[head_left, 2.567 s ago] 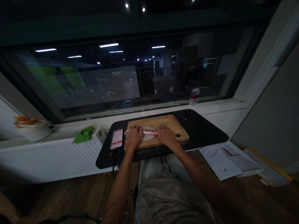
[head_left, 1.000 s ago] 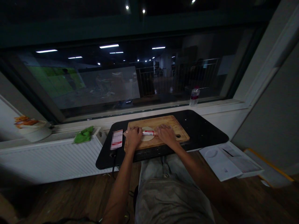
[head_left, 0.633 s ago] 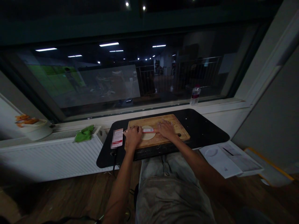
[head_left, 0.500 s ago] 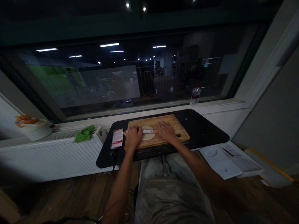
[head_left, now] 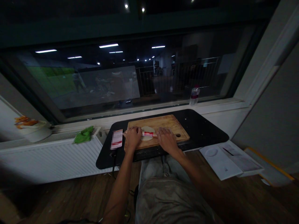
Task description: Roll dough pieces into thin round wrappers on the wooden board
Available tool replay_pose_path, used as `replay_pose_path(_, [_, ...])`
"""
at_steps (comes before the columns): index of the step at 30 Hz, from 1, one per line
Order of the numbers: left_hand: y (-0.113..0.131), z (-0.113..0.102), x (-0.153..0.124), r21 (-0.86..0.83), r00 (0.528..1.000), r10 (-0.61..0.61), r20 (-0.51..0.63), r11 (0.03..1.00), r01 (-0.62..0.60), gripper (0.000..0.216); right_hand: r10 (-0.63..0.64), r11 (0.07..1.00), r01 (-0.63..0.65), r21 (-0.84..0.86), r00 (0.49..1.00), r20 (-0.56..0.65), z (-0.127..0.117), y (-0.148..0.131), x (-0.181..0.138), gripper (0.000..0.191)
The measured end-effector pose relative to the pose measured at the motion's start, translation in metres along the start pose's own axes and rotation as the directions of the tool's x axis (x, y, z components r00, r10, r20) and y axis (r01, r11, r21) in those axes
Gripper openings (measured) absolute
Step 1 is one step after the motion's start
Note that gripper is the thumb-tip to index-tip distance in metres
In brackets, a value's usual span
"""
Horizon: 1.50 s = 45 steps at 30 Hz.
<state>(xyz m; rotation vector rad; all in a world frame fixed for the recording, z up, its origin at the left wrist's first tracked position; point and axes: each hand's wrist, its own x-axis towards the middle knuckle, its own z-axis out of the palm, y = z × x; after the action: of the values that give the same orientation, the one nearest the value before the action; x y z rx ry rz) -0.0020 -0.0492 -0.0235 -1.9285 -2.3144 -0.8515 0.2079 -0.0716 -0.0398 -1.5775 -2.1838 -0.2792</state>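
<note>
A thin red-and-white roller [head_left: 149, 134] lies across a flat pale dough disc [head_left: 148, 129] on a wooden cutting board [head_left: 171, 122]. My left hand [head_left: 132, 138] is curled over the roller's left end. My right hand [head_left: 166, 140] lies with fingers stretched flat on its right end, near the board's front edge. The board rests on a small black table [head_left: 205, 129] in front of my lap.
A red-and-white packet [head_left: 116, 139] lies left of the board. A green cloth [head_left: 83, 134] sits on the white radiator [head_left: 46, 155], a white bowl [head_left: 34, 130] farther left. A small bottle [head_left: 194, 95] stands on the window sill. Papers [head_left: 230, 159] lie on the floor at right.
Both hands rolled the roller to the far part of the dough, then drew it back toward me. My right hand now sits nearer the board's front edge.
</note>
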Motion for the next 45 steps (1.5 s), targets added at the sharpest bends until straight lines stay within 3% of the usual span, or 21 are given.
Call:
replay_pose_path(5, [0.0,0.0,0.0,-0.013,1.0,-0.002,0.0,1.0,0.002,0.04,-0.002,0.998,0.005,0.059,0.998,-0.055,0.002,-0.007,-0.016,0.051])
replay_pose_path(19, [-0.002,0.0,0.001,-0.016,1.0,0.023,0.002,1.0,-0.023,0.043,0.007,0.986,0.004,0.168,0.998,-0.064,-0.002,-0.014,-0.034,0.055])
replay_pose_path(30, [0.001,-0.004,0.0,-0.036,1.0,0.005,-0.012,0.999,-0.006,0.041,-0.009,0.977,0.043,0.207,0.986,-0.164,0.005,-0.022,-0.052,0.056])
replay_pose_path(45, [0.002,-0.003,0.0,-0.026,0.999,-0.024,-0.034,0.999,0.023,0.041,-0.001,0.974,0.041,0.224,0.985,-0.175,0.007,-0.024,-0.059,0.056])
